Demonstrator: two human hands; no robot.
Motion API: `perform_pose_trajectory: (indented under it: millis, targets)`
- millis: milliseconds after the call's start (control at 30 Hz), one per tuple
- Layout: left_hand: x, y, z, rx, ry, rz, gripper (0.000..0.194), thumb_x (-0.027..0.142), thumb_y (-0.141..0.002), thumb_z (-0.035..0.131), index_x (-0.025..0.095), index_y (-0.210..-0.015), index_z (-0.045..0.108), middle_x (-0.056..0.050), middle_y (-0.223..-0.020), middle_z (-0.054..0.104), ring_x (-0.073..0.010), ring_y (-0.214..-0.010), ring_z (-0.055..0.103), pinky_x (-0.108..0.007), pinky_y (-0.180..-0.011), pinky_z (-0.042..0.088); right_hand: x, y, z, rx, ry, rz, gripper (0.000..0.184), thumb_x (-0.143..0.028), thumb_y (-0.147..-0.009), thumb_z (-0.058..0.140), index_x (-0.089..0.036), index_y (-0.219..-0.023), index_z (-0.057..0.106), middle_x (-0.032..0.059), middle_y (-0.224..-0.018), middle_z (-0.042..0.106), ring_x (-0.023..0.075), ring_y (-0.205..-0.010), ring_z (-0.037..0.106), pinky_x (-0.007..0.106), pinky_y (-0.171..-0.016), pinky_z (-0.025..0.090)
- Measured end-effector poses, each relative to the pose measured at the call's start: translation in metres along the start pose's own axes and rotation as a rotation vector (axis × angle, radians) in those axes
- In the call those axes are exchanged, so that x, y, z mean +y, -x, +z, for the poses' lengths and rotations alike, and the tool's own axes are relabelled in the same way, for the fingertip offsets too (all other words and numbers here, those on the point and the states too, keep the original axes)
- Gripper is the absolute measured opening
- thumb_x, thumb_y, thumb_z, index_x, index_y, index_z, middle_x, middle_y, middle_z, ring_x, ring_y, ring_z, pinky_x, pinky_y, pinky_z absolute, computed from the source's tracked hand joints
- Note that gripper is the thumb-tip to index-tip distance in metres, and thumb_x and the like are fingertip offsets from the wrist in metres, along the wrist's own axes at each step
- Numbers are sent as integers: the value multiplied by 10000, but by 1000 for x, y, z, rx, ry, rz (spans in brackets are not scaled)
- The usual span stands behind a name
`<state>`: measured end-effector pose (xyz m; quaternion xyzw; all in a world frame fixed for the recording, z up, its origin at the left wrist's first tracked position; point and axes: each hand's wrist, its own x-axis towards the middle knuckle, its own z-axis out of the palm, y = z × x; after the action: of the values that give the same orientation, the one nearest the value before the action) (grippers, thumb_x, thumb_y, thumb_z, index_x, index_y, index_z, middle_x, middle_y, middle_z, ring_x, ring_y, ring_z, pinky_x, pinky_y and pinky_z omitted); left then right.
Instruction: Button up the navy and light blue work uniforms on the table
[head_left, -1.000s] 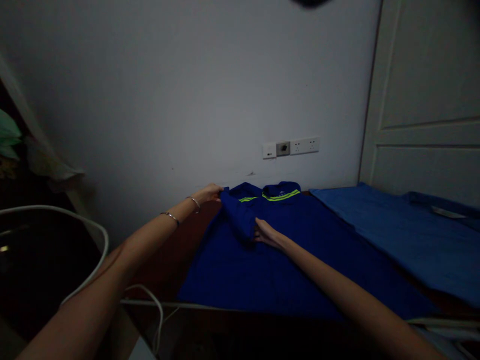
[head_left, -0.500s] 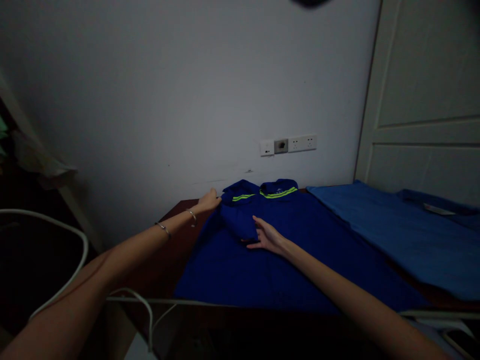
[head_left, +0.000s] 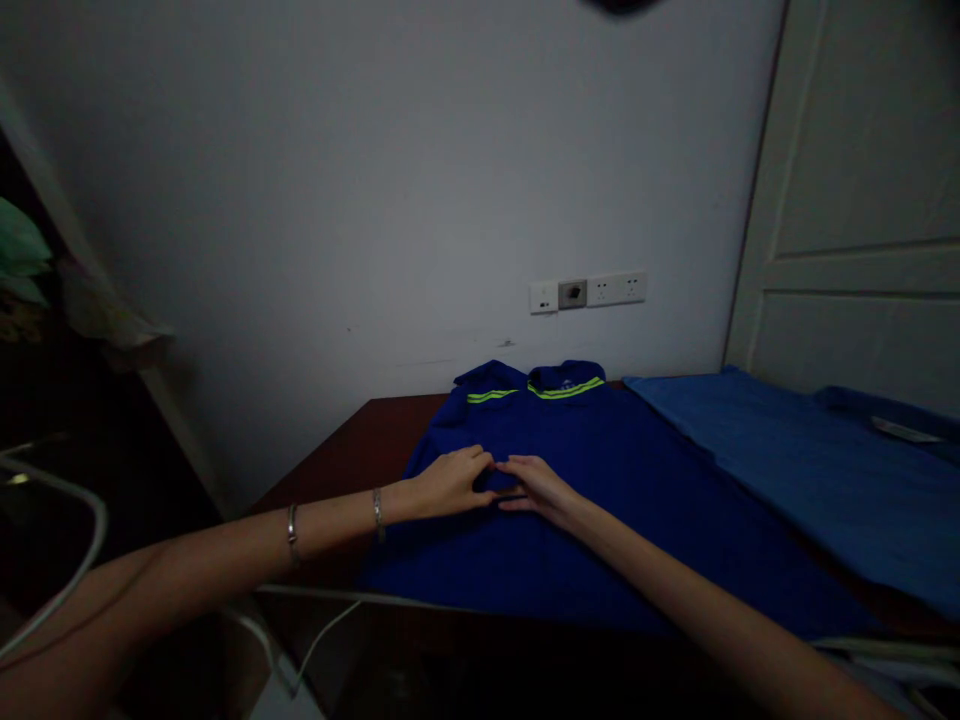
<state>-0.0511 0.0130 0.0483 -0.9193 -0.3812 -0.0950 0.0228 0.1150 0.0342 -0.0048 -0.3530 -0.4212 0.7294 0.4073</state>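
Observation:
A dark blue collared shirt (head_left: 622, 500) with yellow-green stripes by its collar lies spread on a dark red-brown table (head_left: 352, 450). Over its left middle, my left hand (head_left: 454, 482) reaches in with thumb and fingers apart. Facing it from the right, my right hand (head_left: 544, 490) also has its fingers spread, and the fingertips of the two hands nearly meet. Both rest on or just above the cloth where a sleeve is folded inward. The sleeve's end is mostly hidden by the hands.
A lighter blue garment (head_left: 787, 450) with a collar label lies at the right. Behind the table rises a wall with a row of sockets (head_left: 616, 289). White cables (head_left: 322, 635) hang at the front left. A panelled door (head_left: 855, 200) stands at the right.
My left hand has let go of the shirt near its left shoulder and come down and right to my right hand. The right hand has hardly moved. The view has shifted slightly.

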Motion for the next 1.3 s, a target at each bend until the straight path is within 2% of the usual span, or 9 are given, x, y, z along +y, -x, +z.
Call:
perform_pose_trajectory:
  millis: [200,367,467,533,700,867,1067,1200,1300]
  targets:
    - [-12,10,-4,12,188,-14,185,162,-727,478,157,-840,625,-53,-844,609,-144,-773,535,-230,-726,385,3,5,0,-67,1,24,121,-194,-715,591,-162,-779,494,38,-735,627,210,-732,659,267,-556,517]
    - [-22,15,2,90,487,-259,168,219,-722,474,146,-694,622,-15,-688,604,-128,-658,521,-216,-635,384,3,5,-2,-11,-28,-29,333,-151,-672,593,-172,-984,479,44,-778,628,201,-714,657,295,-591,518]
    - [-32,14,12,139,727,-413,175,279,-701,496,142,-613,563,5,-602,543,-108,-591,488,-208,-584,379,2,2,-1,21,47,-152,508,-133,-652,555,-190,-1136,411,34,-805,627,184,-716,646,311,-606,517]
    - [-36,11,17,187,845,-502,200,316,-683,510,148,-574,513,21,-558,488,-96,-555,459,-206,-560,374,1,-2,-1,-14,217,-295,519,-134,-650,535,-204,-1152,426,29,-835,624,179,-757,629,310,-620,509]
    - [-37,5,21,354,989,-598,242,362,-656,525,164,-547,436,40,-543,418,-81,-519,415,-199,-522,354,-6,-11,-5,-104,947,-762,261,-154,-726,514,-220,-955,622,33,-918,593,169,-895,537,346,-825,422]
    - [-42,1,21,451,975,-668,218,323,-644,511,163,-522,427,39,-518,398,-74,-495,377,-188,-488,314,-19,-17,-6,-66,1299,-984,157,-250,-757,576,-232,-882,670,66,-1050,500,187,-982,451,347,-847,396]
    - [-65,-6,26,644,1038,-826,114,212,-634,481,150,-539,473,32,-499,429,-73,-465,376,-182,-452,287,-25,-18,-2,-273,1188,-985,201,-300,-797,549,-228,-952,656,44,-925,622,166,-891,523,327,-837,390]
    - [-77,-15,28,686,1146,-960,119,213,-668,458,148,-582,509,20,-487,471,-88,-437,393,-200,-443,303,-20,-22,7,-239,937,-879,372,-342,-708,640,-228,-1059,600,26,-938,622,146,-799,535,293,-757,414]
    - [-81,-23,29,690,1154,-991,137,229,-687,464,149,-600,533,11,-494,495,-94,-440,410,-205,-444,312,-18,-31,14,-198,776,-816,383,-372,-657,673,-203,-993,603,-12,-748,580,110,-651,490,249,-642,403]
